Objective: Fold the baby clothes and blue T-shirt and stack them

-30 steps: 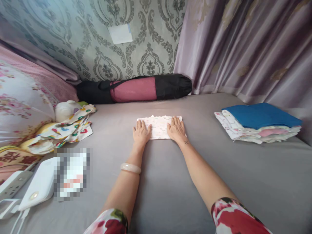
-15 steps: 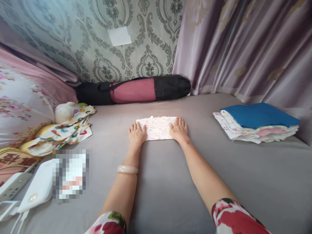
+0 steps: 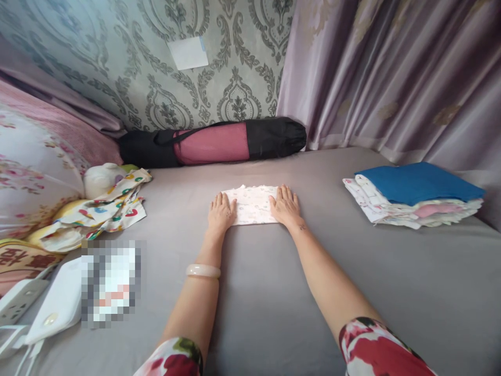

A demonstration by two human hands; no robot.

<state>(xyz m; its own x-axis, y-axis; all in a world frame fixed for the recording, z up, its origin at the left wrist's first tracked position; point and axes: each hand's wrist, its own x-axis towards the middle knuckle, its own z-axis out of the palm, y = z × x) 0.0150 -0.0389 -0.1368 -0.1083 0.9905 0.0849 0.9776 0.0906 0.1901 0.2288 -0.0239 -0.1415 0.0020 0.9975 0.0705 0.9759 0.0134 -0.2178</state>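
Observation:
A folded white cloth with a small faint print lies flat on the grey bed sheet in front of me. My left hand rests flat on its left end, fingers stretched out and thumb on the cloth. On the right end lies my right hand, also flat with fingers extended. The cloth's two ends are partly hidden under my hands. A pale bangle is on my left wrist.
A stack of folded cloths with a blue one on top sits at the right. Along the wall lies a black and pink long bag. At left are a crumpled patterned cloth, a white power bank and a power strip.
My hands have shifted slightly on the cloth, the right one a little inward over its right end. The view has tilted slightly; the cloth stays in place.

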